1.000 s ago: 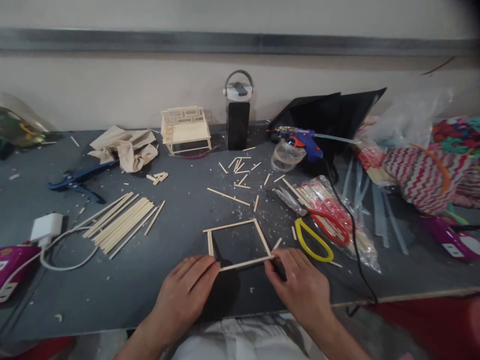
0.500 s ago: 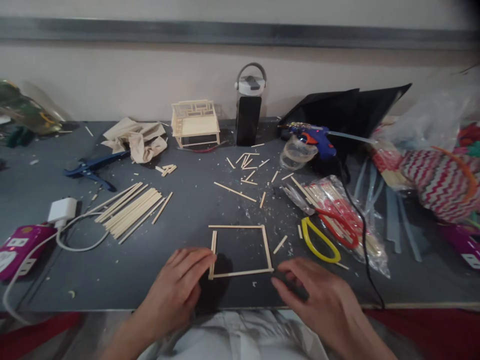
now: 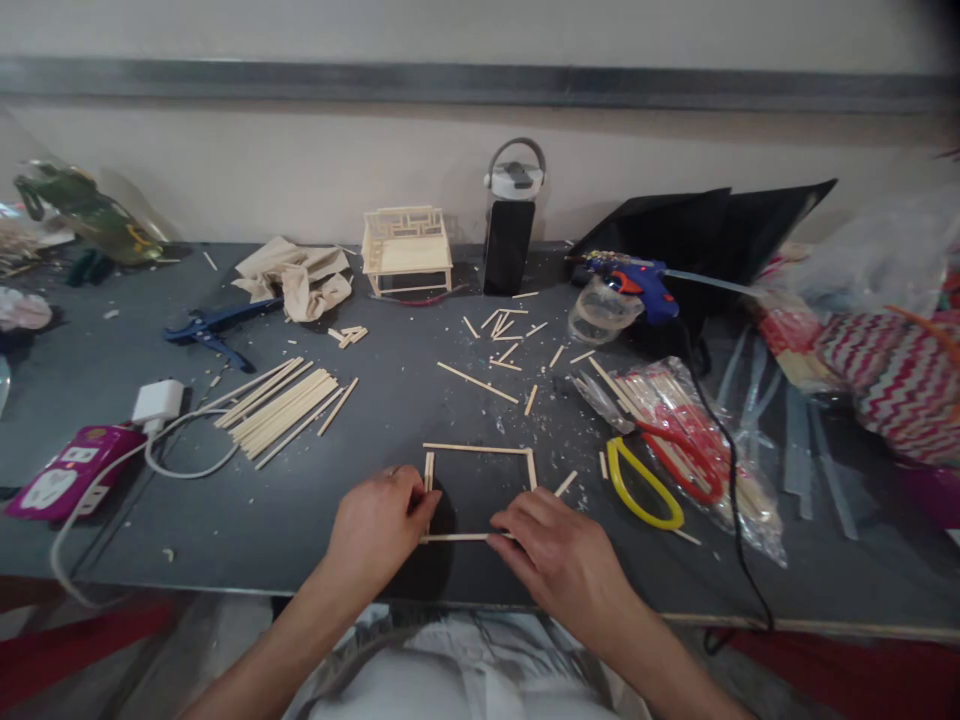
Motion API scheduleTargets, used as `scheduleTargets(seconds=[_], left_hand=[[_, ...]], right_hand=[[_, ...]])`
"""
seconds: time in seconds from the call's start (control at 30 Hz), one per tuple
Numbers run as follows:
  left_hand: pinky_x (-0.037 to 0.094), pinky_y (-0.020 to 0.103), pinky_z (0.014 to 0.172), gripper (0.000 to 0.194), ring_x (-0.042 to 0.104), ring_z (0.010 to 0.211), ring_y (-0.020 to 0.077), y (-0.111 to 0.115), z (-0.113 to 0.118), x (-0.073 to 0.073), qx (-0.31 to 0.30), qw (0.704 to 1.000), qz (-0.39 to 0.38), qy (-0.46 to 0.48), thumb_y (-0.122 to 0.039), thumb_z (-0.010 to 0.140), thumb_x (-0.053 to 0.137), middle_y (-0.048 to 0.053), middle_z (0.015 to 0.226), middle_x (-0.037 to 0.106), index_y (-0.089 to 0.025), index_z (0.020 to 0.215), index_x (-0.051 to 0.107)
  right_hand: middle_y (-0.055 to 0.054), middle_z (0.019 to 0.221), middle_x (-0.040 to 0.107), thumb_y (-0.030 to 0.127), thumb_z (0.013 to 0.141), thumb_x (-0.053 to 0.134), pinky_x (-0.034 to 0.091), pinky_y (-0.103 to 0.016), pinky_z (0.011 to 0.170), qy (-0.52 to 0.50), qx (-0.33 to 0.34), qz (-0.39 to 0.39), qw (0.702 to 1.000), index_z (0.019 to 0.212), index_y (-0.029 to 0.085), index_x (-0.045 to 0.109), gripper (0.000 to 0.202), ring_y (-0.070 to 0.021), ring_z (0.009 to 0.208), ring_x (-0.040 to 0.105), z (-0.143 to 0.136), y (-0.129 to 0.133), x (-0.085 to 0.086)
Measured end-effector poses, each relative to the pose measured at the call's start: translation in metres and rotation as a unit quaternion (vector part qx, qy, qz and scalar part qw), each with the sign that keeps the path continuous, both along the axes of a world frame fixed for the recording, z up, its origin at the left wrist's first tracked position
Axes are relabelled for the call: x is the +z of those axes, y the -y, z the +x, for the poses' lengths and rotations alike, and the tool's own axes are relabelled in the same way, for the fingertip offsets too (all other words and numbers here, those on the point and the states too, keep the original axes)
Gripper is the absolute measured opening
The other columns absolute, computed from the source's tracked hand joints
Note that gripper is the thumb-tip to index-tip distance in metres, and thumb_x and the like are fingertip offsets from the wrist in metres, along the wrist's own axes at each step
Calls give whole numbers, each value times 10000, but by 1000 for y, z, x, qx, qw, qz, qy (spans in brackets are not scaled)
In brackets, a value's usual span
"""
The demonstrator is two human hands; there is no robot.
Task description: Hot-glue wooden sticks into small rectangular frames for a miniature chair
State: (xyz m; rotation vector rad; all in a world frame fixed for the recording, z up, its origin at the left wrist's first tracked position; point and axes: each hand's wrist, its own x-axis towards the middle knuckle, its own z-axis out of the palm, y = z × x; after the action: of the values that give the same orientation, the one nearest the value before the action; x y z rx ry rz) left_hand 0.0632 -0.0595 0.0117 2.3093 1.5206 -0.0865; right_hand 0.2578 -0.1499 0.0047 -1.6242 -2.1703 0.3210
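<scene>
A rectangle of thin wooden sticks lies on the dark table in front of me. My left hand is closed at its left side, fingertips pinching the upright wooden stick there. My right hand has its thumb and fingers pressed together on the near wooden stick, covering the lower right corner. A short loose stick lies just beyond my right hand. To the left is a row of longer wooden sticks.
A small stick-built bench stands at the back beside a bottle and a phone. At right are a blue glue gun, yellow-and-red-handled scissors and bagged sticks. Blue cutters and a purple power strip lie left.
My right hand has moved left from beside the corner onto the near stick. The fingers of my left hand have drawn in on the left side. The view has shifted slightly.
</scene>
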Motion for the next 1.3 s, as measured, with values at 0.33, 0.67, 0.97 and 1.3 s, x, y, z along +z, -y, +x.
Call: scheduleTargets(seconds=[0.33, 0.67, 0.97, 1.3], left_hand=[[295, 261, 550, 238, 609, 668, 180, -10, 3, 12, -3, 999, -48, -9, -356, 867, 534, 18, 690, 672, -202, 714, 631], [284, 241, 516, 246, 557, 577, 141, -16, 0, 12, -4, 997, -73, 16, -387, 840, 556, -5, 638, 649, -212, 689, 640], [314, 248, 530, 218, 586, 612, 158, -11, 1, 12, 17, 998, -51, 24, -343, 814, 544, 9, 670, 669, -203, 672, 631], [288, 252, 509, 231, 570, 578, 162, -13, 2, 15, 11, 999, -42, 17, -354, 806, 553, 10, 638, 657, -201, 651, 632]], right_hand=[[-33, 759, 584, 107, 911, 465, 395, -289, 657, 23, 64, 14, 998, 813, 178, 628, 204, -177, 736, 488, 4, -1, -6], [-49, 784, 616, 43, 861, 467, 422, -290, 669, 58, 73, 64, 994, 901, 168, 647, 222, -183, 756, 505, 6, 2, -14], [-47, 816, 638, 113, 918, 455, 441, -309, 697, 43, 69, 52, 995, 907, 180, 642, 199, -182, 769, 536, 6, 4, -16], [-46, 785, 635, 118, 921, 452, 450, -305, 682, 45, 76, 58, 994, 860, 177, 639, 204, -176, 750, 542, 5, 4, -15]])
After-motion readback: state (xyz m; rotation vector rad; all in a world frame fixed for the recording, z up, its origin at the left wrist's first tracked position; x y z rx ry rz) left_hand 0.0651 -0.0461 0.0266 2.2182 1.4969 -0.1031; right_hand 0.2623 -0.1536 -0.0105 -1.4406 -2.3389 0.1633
